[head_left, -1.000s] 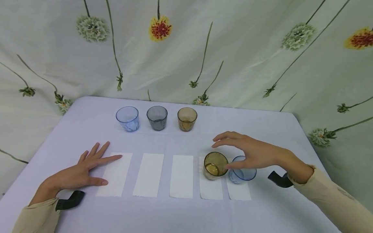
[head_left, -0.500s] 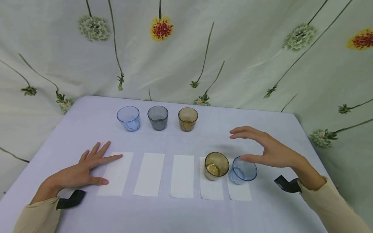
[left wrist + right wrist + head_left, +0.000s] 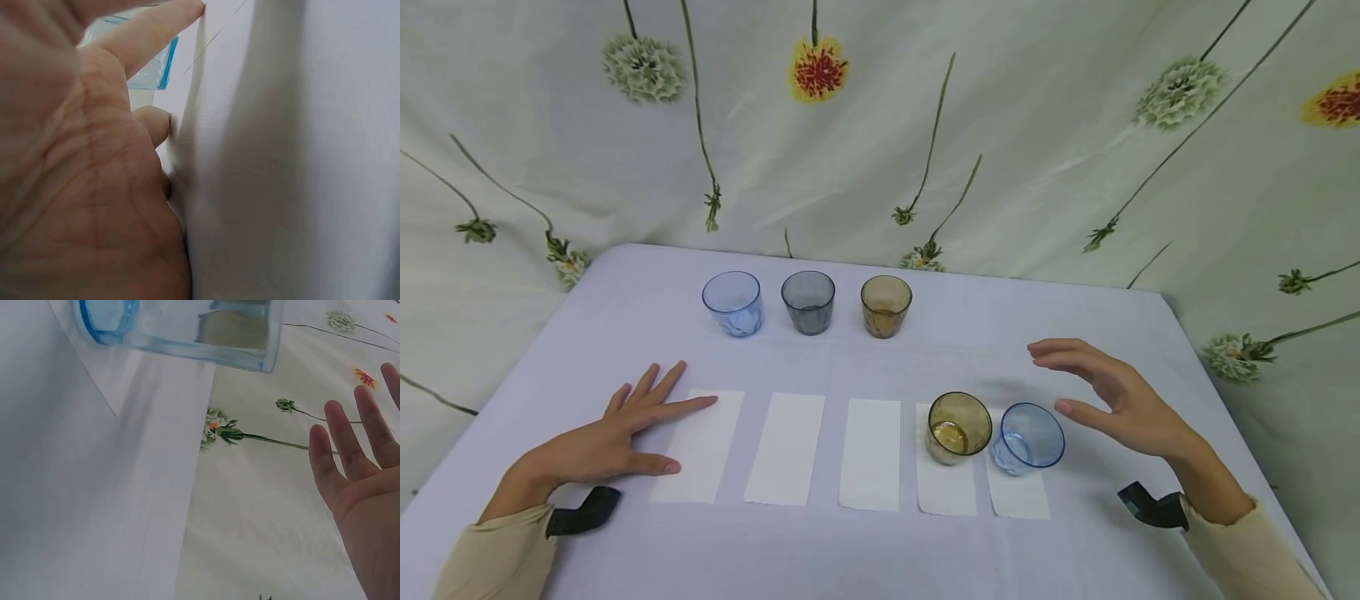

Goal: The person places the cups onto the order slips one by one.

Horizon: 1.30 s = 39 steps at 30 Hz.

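Observation:
My right hand point(image 3: 1123, 396) hovers to the right of a blue glass point(image 3: 1030, 440), fingers apart and holding nothing. That glass stands on the rightmost white paper strip point(image 3: 1021, 497), and in the right wrist view its clear blue side point(image 3: 175, 328) shows at the top. Just left of it, an amber glass point(image 3: 957, 429) stands on the neighbouring paper strip point(image 3: 946, 492). My left hand point(image 3: 598, 442) rests on the table with fingers spread, its index finger and thumb reaching over the leftmost paper strip point(image 3: 696, 450). In the left wrist view the palm point(image 3: 94, 187) fills much of the frame.
At the back of the white table point(image 3: 880, 558) stand a blue glass point(image 3: 733, 308), a grey glass point(image 3: 808, 307) and an amber glass point(image 3: 886, 310) in a row. Two more paper strips point(image 3: 786, 450) lie mid-table. A flower-print cloth point(image 3: 1015, 100) hangs behind.
My right hand has moved right, away from the amber and blue glasses at the front, leaving both standing on their strips. My left hand has stayed in place.

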Each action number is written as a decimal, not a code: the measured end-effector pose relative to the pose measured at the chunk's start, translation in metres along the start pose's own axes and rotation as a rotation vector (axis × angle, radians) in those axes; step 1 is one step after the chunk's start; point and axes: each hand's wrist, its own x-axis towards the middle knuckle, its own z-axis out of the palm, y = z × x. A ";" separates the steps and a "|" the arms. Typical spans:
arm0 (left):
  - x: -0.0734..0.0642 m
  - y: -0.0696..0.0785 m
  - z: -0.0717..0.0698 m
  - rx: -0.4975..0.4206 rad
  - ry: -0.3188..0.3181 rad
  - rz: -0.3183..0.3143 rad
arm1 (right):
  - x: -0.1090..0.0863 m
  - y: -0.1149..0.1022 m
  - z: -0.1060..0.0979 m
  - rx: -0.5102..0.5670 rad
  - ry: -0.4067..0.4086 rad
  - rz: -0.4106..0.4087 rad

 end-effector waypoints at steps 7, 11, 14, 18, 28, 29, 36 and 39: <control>0.000 0.001 0.000 -0.013 0.001 0.001 | -0.013 0.016 0.002 0.232 -0.038 -0.040; 0.000 0.001 0.001 -0.015 0.003 0.003 | -0.021 0.026 0.004 0.330 -0.049 -0.079; -0.001 0.000 0.001 -0.013 0.005 0.006 | -0.027 0.034 0.006 0.364 -0.050 -0.113; -0.001 0.000 0.001 -0.015 0.007 0.007 | -0.034 0.042 0.010 0.395 -0.045 -0.117; 0.000 0.001 0.001 -0.012 0.007 0.010 | -0.044 0.051 0.026 0.424 -0.028 -0.051; 0.000 0.001 0.001 -0.010 0.008 0.011 | -0.044 0.051 0.027 0.427 -0.029 -0.037; 0.001 0.000 0.001 0.009 0.006 0.020 | -0.046 0.052 0.030 0.470 -0.052 -0.004; 0.001 -0.001 0.002 0.009 0.004 0.022 | -0.046 0.053 0.030 0.478 -0.082 0.008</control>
